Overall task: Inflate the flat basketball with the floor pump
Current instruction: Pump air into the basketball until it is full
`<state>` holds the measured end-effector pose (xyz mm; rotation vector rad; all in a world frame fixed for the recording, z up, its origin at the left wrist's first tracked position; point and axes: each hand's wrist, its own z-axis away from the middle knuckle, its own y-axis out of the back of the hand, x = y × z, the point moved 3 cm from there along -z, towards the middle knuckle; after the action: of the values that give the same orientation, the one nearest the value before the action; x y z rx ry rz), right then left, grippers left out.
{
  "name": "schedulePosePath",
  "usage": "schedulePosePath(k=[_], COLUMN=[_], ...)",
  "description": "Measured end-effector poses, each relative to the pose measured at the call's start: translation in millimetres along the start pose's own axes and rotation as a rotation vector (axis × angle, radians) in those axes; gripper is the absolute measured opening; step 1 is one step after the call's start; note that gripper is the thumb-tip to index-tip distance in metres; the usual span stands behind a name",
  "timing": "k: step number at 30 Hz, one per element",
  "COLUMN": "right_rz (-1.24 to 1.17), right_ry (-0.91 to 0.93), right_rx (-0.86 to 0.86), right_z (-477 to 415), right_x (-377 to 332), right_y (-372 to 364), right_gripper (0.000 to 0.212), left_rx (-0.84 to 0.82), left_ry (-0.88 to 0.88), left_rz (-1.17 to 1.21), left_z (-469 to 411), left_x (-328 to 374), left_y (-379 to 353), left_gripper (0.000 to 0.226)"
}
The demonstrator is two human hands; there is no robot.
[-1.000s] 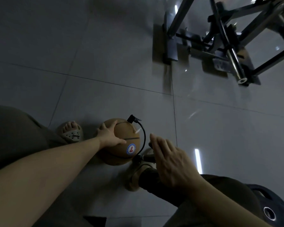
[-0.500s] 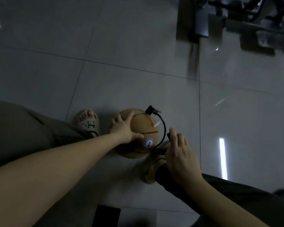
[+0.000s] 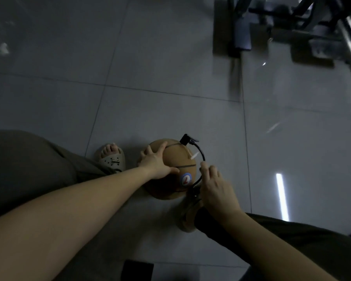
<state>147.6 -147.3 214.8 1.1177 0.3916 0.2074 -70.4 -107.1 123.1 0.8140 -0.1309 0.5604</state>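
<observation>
Steadying the basketball (image 3: 182, 159) on the floor (image 3: 170, 98) between the feet, the left hand (image 3: 156, 161) wraps spread fingers over its top. The right hand (image 3: 217, 189) is at the pump hose (image 3: 202, 154); I cannot tell whether its fingers grasp anything. This looks like the hook-up step, so next the nozzle needs seating firmly before any pumping.

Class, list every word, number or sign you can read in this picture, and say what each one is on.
Round blue-rimmed sticker on the basketball: one red mark, like "7" or a tick; too blurred to tell which.
No other text can be read anywhere in the picture.
</observation>
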Motion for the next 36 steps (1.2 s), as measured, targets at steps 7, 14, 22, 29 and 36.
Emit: schedulePosePath(k=[7,14,22,29,36], right_rz=[0.152,0.207,0.2,0.189,0.158], right_ry=[0.179,0.133,0.067,0.074,0.099], right_rx=[0.182,0.178,0.14,0.01,-0.024], right_z=[27,62,33,4,-12], right_x=[-12,-24,-18,1,9], right_y=[98,104,51,7,-21], right_gripper=[0.057,0.055,0.063,0.06,0.065], left_rx=[-0.04,-0.032,-0.004,0.054,0.094], left_ry=[0.013,-0.021,-0.008,-0.024,-0.03], left_rz=[0.026,0.037,0.044,0.04,-0.006], left_z=[1,9,8,11,12], left_x=[3,2,-2,0,1], left_y=[6,1,-7,-11,-16], left_gripper=[0.128,0.126,0.122,0.119,0.117])
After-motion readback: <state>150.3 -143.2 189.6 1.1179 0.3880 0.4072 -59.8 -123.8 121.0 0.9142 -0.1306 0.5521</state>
